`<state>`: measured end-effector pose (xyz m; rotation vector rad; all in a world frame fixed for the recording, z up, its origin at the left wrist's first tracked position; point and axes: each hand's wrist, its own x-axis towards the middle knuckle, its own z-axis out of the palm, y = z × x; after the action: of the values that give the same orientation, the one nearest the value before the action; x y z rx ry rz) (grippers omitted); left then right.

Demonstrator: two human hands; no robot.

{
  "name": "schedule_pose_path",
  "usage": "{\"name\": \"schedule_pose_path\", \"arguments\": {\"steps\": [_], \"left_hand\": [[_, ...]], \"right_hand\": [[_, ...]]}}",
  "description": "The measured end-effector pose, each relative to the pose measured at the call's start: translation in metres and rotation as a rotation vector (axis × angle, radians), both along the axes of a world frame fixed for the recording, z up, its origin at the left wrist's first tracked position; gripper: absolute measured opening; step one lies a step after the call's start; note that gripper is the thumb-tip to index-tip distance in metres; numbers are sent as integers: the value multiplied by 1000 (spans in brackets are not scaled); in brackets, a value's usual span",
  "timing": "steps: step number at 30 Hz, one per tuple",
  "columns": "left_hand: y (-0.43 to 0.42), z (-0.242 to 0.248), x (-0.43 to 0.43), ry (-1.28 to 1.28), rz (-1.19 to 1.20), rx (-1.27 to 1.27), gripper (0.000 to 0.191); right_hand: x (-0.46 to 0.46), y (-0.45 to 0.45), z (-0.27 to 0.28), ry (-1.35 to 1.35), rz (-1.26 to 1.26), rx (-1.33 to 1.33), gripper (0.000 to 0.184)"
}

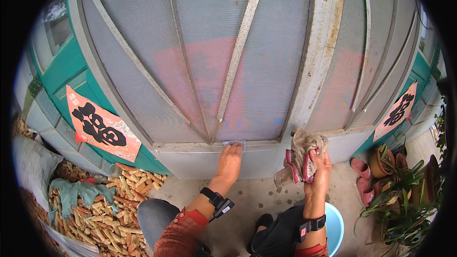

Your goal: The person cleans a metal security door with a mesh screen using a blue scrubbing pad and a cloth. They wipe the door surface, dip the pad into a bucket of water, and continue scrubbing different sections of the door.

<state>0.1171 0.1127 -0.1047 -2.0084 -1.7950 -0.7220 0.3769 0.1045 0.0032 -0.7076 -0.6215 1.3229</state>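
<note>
My left hand point(230, 162) presses a small, thin bluish-grey cloth or wipe point(243, 146) against the bottom rail of a metal-framed screen door point(217, 159). Its fingertips lie on the cloth, just below the mesh. In my right hand point(319, 167) is a crumpled beige knitted cloth with red patterned bands point(300, 150), held up close to the door's rusty upright post point(319, 60). Both wrists wear black straps with small devices. Below my right forearm, a light blue basin point(335, 225) stands on the floor, partly hidden by the arm.
Dried corn cobs point(103, 221) are heaped at the lower left beside a white sack point(34, 167). Pink slippers point(365, 189) and potted plants point(407, 196) stand at the right. Green panels with red paper signs point(103, 126) flank the door. Wet spots mark the concrete floor point(246, 198).
</note>
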Motion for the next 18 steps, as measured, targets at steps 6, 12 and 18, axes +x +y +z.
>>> {"name": "schedule_pose_path", "arguments": {"steps": [6, 12, 18], "left_hand": [[1, -2, -5, 106, 32, -6, 41], [-20, 1, -44, 268, 178, -34, 39], [-28, 32, -62, -126, -56, -302, 38]], "right_hand": [[-18, 0, -1, -11, 44, 5, 23], [-26, 5, -8, -147, 76, 28, 23], [-36, 14, -22, -390, 111, 117, 19]]}}
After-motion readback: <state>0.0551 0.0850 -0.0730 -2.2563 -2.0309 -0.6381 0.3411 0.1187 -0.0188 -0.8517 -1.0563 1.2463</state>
